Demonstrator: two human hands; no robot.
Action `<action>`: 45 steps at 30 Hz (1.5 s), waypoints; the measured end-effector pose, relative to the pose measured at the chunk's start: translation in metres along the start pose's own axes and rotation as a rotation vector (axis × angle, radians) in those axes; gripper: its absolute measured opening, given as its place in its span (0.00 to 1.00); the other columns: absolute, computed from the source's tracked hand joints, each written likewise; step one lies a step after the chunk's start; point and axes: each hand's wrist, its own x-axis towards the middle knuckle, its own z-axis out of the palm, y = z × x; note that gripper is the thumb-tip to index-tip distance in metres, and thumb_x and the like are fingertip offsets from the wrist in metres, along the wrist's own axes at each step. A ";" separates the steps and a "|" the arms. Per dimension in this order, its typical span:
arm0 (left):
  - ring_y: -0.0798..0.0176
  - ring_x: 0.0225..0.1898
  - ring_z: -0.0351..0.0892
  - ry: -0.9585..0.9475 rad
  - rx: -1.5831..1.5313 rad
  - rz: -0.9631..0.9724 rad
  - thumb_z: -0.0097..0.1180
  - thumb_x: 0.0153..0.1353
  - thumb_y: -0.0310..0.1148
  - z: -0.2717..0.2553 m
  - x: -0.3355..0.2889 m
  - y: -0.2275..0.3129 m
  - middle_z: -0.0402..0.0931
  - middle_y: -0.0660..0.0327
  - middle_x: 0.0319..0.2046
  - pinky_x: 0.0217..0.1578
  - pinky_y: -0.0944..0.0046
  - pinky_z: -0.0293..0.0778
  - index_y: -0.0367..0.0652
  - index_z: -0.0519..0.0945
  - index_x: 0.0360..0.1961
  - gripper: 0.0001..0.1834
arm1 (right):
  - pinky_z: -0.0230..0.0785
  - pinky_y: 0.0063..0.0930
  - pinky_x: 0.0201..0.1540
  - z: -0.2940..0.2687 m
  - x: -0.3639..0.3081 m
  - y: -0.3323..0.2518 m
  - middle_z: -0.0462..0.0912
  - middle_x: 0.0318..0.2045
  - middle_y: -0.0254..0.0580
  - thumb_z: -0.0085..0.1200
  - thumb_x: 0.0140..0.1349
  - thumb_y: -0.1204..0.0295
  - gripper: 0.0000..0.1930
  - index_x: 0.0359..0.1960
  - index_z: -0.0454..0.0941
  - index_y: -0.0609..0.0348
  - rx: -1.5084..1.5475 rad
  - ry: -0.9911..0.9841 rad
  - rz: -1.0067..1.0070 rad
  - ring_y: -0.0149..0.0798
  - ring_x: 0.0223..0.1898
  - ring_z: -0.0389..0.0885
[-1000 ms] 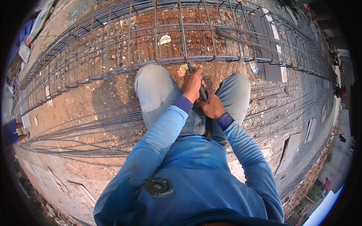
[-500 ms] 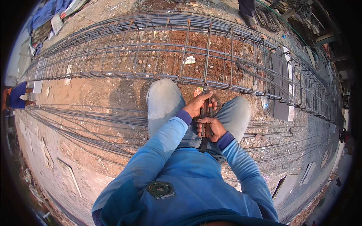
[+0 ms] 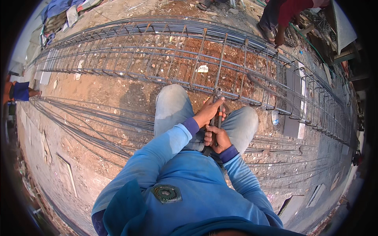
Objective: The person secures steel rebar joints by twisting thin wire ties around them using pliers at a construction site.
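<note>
A pair of long-handled nippers (image 3: 217, 93) points away from me between my knees, its metal head at the lower bar of a long rebar cage (image 3: 220, 59). My left hand (image 3: 210, 111) is closed around the handles just behind the head, the thumb lying along them. Closer to my body, my right hand (image 3: 219, 138) makes a fist around the handle ends. The jaws are too small to read, and I cannot tell whether a tie wire is between them.
A bent bundle of thin wire (image 3: 260, 82) hangs on the cage to the right, near a dark board (image 3: 292, 100). Loose rods (image 3: 98, 122) lie on the ground at both sides of me. Beyond the cage, a person's hand (image 3: 279, 38) reaches down toward it. Another person (image 3: 19, 91) is at far left.
The nippers' head now appears right at the lower bar, with my hands still on the handles. A person in a red sleeve has bent into view at the upper right.
</note>
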 end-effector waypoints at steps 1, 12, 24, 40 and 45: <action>0.65 0.23 0.77 0.032 0.103 0.118 0.50 0.67 0.43 0.003 -0.006 0.002 0.72 0.62 0.24 0.25 0.64 0.75 0.46 0.68 0.41 0.13 | 0.59 0.26 0.22 -0.001 -0.003 -0.003 0.66 0.18 0.29 0.53 0.62 0.69 0.05 0.32 0.72 0.56 -0.049 0.016 -0.057 0.28 0.18 0.64; 0.66 0.22 0.79 0.102 0.577 0.190 0.37 0.71 0.43 -0.048 -0.051 0.020 0.79 0.55 0.28 0.21 0.69 0.72 0.34 0.72 0.41 0.20 | 0.71 0.41 0.33 -0.026 -0.006 -0.018 0.82 0.28 0.53 0.57 0.58 0.64 0.14 0.37 0.73 0.62 -1.465 0.422 -0.744 0.53 0.31 0.82; 0.73 0.13 0.66 0.140 -0.004 0.156 0.36 0.72 0.42 -0.065 -0.101 0.051 0.70 0.66 0.17 0.15 0.69 0.65 0.34 0.71 0.53 0.22 | 0.70 0.43 0.44 0.022 0.014 -0.136 0.80 0.38 0.46 0.63 0.48 0.69 0.21 0.47 0.75 0.53 -2.017 0.166 -1.010 0.52 0.43 0.79; 0.74 0.08 0.55 0.440 0.407 0.172 0.37 0.72 0.42 -0.015 -0.129 0.079 0.61 0.68 0.12 0.11 0.73 0.56 0.32 0.73 0.49 0.22 | 0.65 0.42 0.43 -0.032 0.041 -0.165 0.76 0.34 0.39 0.60 0.50 0.71 0.29 0.57 0.73 0.38 -1.947 -0.018 -1.168 0.46 0.41 0.76; 0.70 0.19 0.68 0.383 0.092 0.487 0.34 0.72 0.44 -0.003 -0.120 0.109 0.68 0.65 0.20 0.23 0.68 0.68 0.34 0.69 0.56 0.25 | 0.64 0.42 0.44 -0.046 0.048 -0.177 0.74 0.36 0.42 0.60 0.49 0.72 0.29 0.57 0.73 0.41 -2.058 0.357 -1.263 0.48 0.41 0.73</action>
